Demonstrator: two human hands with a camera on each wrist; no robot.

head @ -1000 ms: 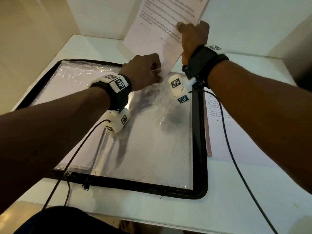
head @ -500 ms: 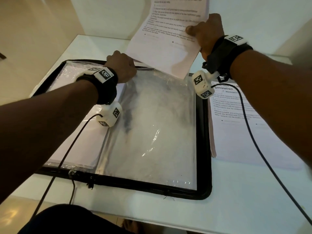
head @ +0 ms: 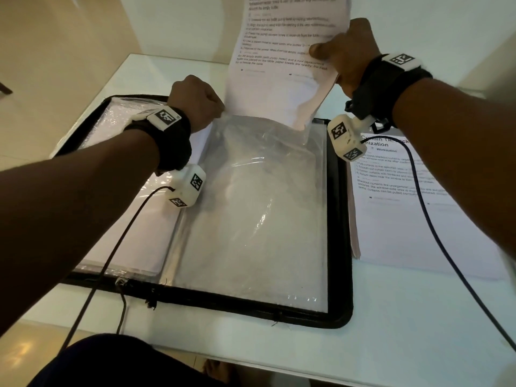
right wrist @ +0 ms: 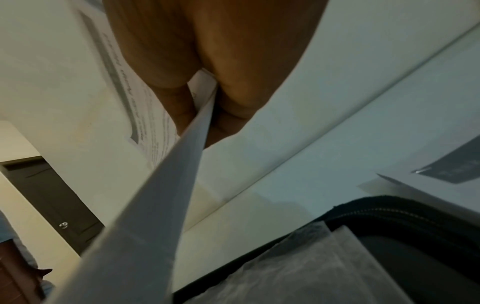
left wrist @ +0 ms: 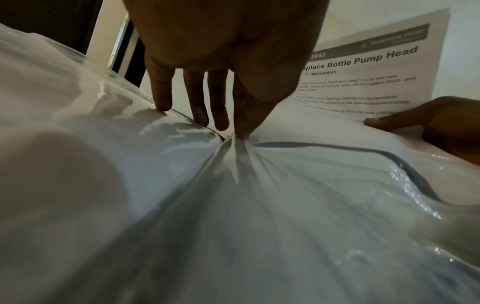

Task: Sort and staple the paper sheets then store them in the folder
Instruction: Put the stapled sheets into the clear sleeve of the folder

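A black zip folder (head: 339, 247) lies open on the white table, its clear plastic sleeve (head: 251, 219) uppermost on the right half. My left hand (head: 195, 100) pinches the sleeve's top edge (left wrist: 235, 142) and lifts it into a bunched fold. My right hand (head: 346, 51) grips a printed set of sheets (head: 282, 60), headed "Replace Bottle Pump Head" (left wrist: 363, 59), by its right edge. The sheets hang upright with their lower edge inside the sleeve's mouth. In the right wrist view the thumb and fingers (right wrist: 182, 98) clamp the paper's edge (right wrist: 166, 185).
Another printed set of sheets (head: 413, 208) lies flat on the table right of the folder. The folder's left half holds a sleeve with white paper (head: 131, 233) in it. Wrist-camera cables (head: 435, 241) trail over the sheets and table. A wall stands just behind the table.
My right hand has turned the sheets upright and lowered their bottom edge into the sleeve's mouth. My left hand moved right along the sleeve's top edge and lifted it.
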